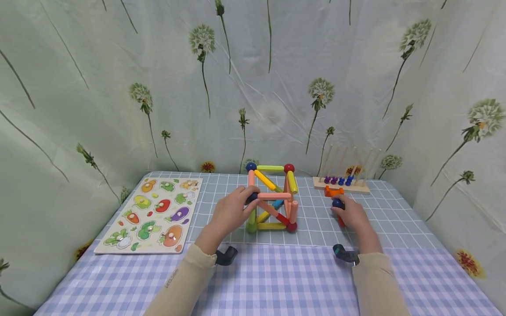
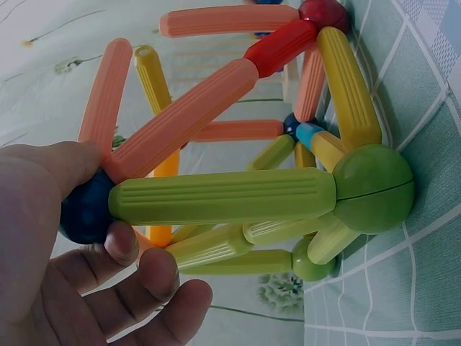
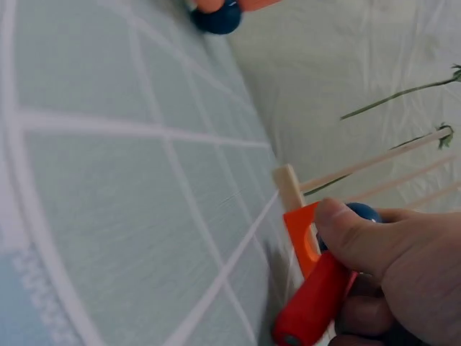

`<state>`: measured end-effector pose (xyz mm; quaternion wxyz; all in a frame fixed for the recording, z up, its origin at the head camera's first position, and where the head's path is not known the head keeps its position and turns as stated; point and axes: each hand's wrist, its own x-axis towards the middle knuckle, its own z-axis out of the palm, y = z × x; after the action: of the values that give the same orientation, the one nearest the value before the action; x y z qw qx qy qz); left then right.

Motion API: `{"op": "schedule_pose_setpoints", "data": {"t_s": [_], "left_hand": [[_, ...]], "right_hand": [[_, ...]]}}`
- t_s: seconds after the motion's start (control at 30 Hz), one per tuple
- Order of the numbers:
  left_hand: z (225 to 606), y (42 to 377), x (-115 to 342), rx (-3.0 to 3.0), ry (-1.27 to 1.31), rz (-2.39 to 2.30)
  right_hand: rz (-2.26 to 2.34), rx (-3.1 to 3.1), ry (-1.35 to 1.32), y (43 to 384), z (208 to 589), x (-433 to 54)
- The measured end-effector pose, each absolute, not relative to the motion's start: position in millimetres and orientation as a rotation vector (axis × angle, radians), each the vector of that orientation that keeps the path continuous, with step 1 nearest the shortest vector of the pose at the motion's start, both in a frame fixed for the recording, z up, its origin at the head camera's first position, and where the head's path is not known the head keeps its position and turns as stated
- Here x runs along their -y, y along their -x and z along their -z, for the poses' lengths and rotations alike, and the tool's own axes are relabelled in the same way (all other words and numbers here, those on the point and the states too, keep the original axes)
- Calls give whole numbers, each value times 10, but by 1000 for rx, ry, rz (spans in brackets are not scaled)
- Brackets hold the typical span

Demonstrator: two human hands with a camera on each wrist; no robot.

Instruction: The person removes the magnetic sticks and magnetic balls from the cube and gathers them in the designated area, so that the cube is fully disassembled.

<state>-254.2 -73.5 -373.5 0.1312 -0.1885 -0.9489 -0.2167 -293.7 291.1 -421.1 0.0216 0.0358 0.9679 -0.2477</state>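
A cube-like frame of magnetic building sticks and balls stands mid-table. My left hand pinches the dark blue ball at its near upper left corner, thumb on one side and fingertips on the other. From that ball a lime green stick runs down to a green ball, and salmon sticks branch off it. Farther right, my right hand grips another dark blue ball with a red stick at it. An orange piece lies just behind the right hand.
On the left lies a wooden vegetable puzzle board. A wooden peg rack with purple and blue pieces stands at the back right. Both wrists carry dark camera mounts. A floral curtain hangs behind the table.
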Motion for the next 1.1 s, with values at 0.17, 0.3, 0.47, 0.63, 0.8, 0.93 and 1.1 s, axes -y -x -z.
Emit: {"op": "schedule_pose_setpoints", "data": {"t_s": [0.17,0.3,0.47,0.63,0.8,0.93,1.1], "left_hand": [[3733,2546,738,2749,555,636],[3736,2548,737,2753,552,636],[3735,2551,733,2767,547,637],[3737,2551,732,2763,546,637],[3742,2552,735,2759,551,640],[3748,2556,736,2756,552,642],[3755,2557,737,2750,555,643]], "right_hand": [[777,-3041,-163,2950,4253,-2905],[782,-3064,-201,2957,4272,-2901],[757,-3106,-199,2966,4350,-2923],[704,-3110,-202,2956,4358,-2935],[644,-3123,-192,2943,4324,-2927],[622,-3157,-167,2934,4296,-2898],[574,-3167,-186,2949,4272,-2803]]}}
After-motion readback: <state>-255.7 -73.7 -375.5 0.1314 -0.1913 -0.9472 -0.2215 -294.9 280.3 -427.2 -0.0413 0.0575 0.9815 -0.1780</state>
